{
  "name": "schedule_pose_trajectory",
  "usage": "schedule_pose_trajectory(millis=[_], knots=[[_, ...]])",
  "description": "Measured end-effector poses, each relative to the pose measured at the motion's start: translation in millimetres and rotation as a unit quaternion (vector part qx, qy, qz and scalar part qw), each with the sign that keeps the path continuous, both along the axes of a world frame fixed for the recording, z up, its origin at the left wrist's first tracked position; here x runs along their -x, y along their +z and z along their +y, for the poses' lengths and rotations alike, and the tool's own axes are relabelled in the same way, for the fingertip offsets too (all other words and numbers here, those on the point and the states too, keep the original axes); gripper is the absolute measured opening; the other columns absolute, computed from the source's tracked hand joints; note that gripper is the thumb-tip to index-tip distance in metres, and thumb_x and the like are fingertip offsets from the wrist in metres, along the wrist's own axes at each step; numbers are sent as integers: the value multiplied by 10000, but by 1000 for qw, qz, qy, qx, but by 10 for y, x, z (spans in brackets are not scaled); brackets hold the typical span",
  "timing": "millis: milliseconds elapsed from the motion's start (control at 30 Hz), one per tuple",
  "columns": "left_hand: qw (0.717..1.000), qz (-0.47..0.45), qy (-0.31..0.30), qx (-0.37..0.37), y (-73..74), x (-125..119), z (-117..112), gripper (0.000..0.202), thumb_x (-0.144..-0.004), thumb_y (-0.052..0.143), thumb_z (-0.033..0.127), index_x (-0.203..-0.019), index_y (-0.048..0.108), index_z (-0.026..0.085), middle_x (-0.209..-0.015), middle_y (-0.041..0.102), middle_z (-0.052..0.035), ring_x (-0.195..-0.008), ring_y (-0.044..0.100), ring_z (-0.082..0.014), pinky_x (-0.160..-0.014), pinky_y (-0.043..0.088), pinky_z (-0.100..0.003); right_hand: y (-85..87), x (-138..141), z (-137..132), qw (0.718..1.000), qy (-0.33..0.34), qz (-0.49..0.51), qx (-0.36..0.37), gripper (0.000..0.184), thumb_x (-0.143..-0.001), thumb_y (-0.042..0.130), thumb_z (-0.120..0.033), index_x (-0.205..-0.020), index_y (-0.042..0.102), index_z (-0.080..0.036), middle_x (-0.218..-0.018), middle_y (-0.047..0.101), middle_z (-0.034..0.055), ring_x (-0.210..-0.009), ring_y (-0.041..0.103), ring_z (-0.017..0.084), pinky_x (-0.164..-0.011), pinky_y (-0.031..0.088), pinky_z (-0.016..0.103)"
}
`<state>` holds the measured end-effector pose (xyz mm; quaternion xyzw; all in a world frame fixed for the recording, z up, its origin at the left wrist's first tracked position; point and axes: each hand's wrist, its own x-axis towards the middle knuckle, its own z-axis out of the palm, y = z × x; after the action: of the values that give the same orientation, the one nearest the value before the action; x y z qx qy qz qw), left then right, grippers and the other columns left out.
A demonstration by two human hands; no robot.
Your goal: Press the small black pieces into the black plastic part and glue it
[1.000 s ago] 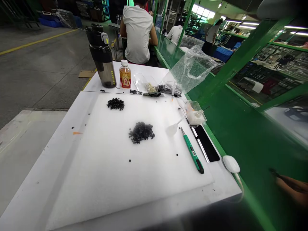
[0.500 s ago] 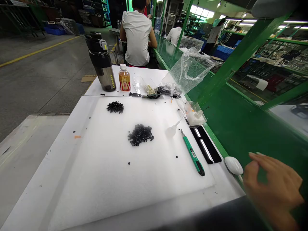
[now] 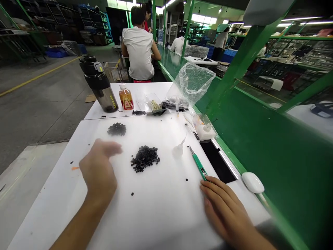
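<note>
My left hand (image 3: pixel 100 166) hovers over the left part of the white work surface (image 3: pixel 161 215), between two piles of small black square pieces. Its fingers point right and are smeared by motion, so their grip is unclear. The larger pile (image 3: pixel 145 158) lies to its right; the smaller pile (image 3: pixel 117 129) is just beyond its fingertips. My right hand (image 3: pixel 226 205) lies palm down, fingers stretched across the lower handle of a green utility knife (image 3: pixel 199 165). That handle's end is hidden beneath it. Single black pieces (image 3: pixel 186 179) lie scattered nearby.
A black tumbler (image 3: pixel 100 85), a drink bottle (image 3: pixel 126 97) and a clear plastic bag (image 3: pixel 194 81) stand at the back. Along the right are a small clear box (image 3: pixel 204 126), a black tray (image 3: pixel 217 159) and a white spoon (image 3: pixel 253 182). A person (image 3: pixel 137 48) sits ahead.
My left hand has entered over the left side. My right hand has moved left from beyond the table's right edge onto the knife handle. The camera view has shifted slightly.
</note>
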<state>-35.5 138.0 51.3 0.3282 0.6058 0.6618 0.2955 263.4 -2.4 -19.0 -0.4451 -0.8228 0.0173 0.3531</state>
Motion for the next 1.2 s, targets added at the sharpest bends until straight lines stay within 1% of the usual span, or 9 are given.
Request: schedule_pose_trajectory(millis=[100,200,333,433,567,667,1033,1100,1200], knots=[[993,-101,56,13,-102,38,29,231,-791,544,267,-588,622,191,-594,617,2,-611,585,-139,-686,524,-320,10,3,-4,1000,-3,0,14,285,-1069,480,-56,-1341,560,-80,-1311,506,145,-1265,438,350,-1004,460,496],[985,-154,80,12,-90,47,-13,235,-796,541,233,-572,594,183,-592,606,4,-632,586,-130,-663,512,-281,39,34,7,1000,-7,10,23,293,-1059,491,-56,-1340,559,-100,-1297,514,137,-1258,436,351,-1000,446,519],[973,-218,65,46,-87,84,-10,191,-787,572,183,-601,616,175,-635,613,-8,-645,580,-132,-611,493,-258,139,181,74,999,-39,26,25,202,-1055,484,-68,-1190,607,-154,-1131,586,86,-1146,507,313,-1021,360,557],[968,-240,55,47,-119,131,-4,223,-812,570,195,-596,622,179,-647,597,-15,-657,570,-131,-598,489,-245,203,375,167,995,-97,18,28,123,-1069,479,-137,-1067,597,-171,-1003,580,59,-974,544,268,-932,376,490],[965,-256,41,47,-136,186,-22,217,-795,569,177,-584,617,185,-634,581,-20,-651,555,-136,-605,500,-254,213,606,278,984,-180,-5,12,172,-1082,454,-232,-952,547,-169,-872,536,47,-827,518,252,-866,347,468],[963,-264,29,48,-133,202,-30,182,-777,576,172,-598,614,179,-620,577,-16,-645,551,-137,-611,502,-257,208,669,320,979,-203,-30,14,203,-1068,403,-222,-925,537,-168,-849,522,44,-809,505,253,-884,309,487],[954,-291,34,55,-133,252,15,76,-664,538,103,-627,573,159,-604,564,12,-618,552,-133,-578,479,-243,274,610,394,982,-149,8,113,265,-1013,378,-268,-849,567,-179,-839,539,27,-802,500,230,-855,311,414],[950,-303,39,61,-197,296,47,55,-652,553,110,-631,572,157,-622,569,9,-615,548,-133,-577,487,-247,308,509,425,979,-158,12,129,286,-997,374,-322,-848,577,-188,-845,553,21,-811,527,223,-844,361,387],[944,-321,38,58,-301,349,77,43,-645,588,130,-642,572,170,-645,572,10,-627,552,-137,-580,504,-253,406,130,551,960,-225,25,165,295,-984,406,-407,-919,594,-189,-883,594,39,-776,573,215,-696,431,318]])
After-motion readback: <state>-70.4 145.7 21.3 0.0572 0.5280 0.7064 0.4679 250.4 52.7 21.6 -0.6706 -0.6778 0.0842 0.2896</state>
